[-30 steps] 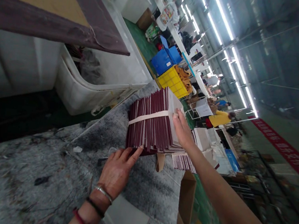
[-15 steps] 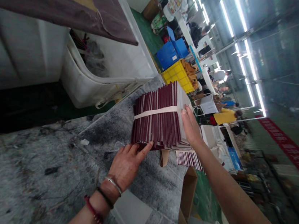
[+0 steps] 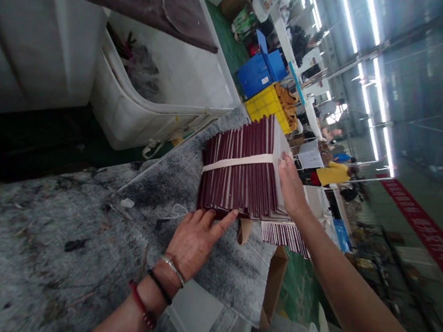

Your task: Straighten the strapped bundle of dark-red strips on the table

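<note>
A thick bundle of dark maroon flat-folded paper sheets (image 3: 243,171), bound across its middle by a pale band (image 3: 238,162), stands on edge on a grey, ink-smudged bench (image 3: 54,242). The left hand (image 3: 195,238) lies open, palm down, on the bench, its fingertips touching the bundle's near lower edge. The left wrist wears a silver bangle, a black band and a red cord. The right hand (image 3: 291,188) is open and pressed flat against the bundle's pale right face, with the bare forearm stretching back toward the lower right corner. Just beyond the bench edge, below the bundle, lies a smaller fan of maroon-striped sheets (image 3: 283,235), beside a brown cardboard flap (image 3: 274,285). Left of the bundle stands a large white plastic tub (image 3: 130,117). Further back sit a yellow crate (image 3: 265,104) and a blue crate (image 3: 257,73). In the distance, a person in a yellow top (image 3: 331,173) is at another bench under long ceiling lights.
</note>
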A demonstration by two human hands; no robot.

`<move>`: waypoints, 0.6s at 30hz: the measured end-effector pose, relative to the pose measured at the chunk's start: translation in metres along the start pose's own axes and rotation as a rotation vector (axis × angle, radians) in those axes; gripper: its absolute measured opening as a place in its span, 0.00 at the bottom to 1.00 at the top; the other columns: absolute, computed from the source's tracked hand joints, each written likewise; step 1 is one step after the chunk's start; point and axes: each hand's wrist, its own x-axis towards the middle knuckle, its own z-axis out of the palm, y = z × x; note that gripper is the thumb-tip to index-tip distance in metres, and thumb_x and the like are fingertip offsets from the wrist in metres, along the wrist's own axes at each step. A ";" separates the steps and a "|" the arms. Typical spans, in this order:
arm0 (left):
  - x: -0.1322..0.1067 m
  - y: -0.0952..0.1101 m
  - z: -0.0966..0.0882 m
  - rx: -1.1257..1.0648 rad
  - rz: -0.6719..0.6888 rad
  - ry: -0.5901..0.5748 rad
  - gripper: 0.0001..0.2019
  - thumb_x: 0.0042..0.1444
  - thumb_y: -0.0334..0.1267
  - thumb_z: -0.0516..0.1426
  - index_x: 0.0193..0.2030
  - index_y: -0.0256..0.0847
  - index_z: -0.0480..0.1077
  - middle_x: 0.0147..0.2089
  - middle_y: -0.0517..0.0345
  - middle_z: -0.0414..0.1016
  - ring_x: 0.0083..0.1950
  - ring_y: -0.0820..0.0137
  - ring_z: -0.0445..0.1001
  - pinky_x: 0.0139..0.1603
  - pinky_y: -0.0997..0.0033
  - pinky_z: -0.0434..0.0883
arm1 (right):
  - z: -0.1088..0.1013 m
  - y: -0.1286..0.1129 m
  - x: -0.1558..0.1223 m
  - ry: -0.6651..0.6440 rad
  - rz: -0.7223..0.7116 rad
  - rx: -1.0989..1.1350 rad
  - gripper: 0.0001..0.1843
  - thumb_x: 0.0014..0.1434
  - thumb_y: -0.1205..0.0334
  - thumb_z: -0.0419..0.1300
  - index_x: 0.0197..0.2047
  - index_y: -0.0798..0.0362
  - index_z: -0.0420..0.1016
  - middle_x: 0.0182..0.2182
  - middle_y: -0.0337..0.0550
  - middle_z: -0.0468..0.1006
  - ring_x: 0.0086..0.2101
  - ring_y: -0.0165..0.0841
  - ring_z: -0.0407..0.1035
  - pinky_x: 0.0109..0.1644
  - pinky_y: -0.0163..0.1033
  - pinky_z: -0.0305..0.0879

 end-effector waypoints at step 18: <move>0.008 0.000 -0.004 -0.042 0.014 -0.026 0.31 0.59 0.26 0.45 0.66 0.50 0.39 0.41 0.56 0.66 0.41 0.64 0.63 0.43 0.61 0.68 | 0.000 -0.001 0.000 0.004 -0.037 -0.025 0.41 0.57 0.33 0.37 0.62 0.55 0.54 0.62 0.49 0.53 0.61 0.38 0.45 0.66 0.49 0.38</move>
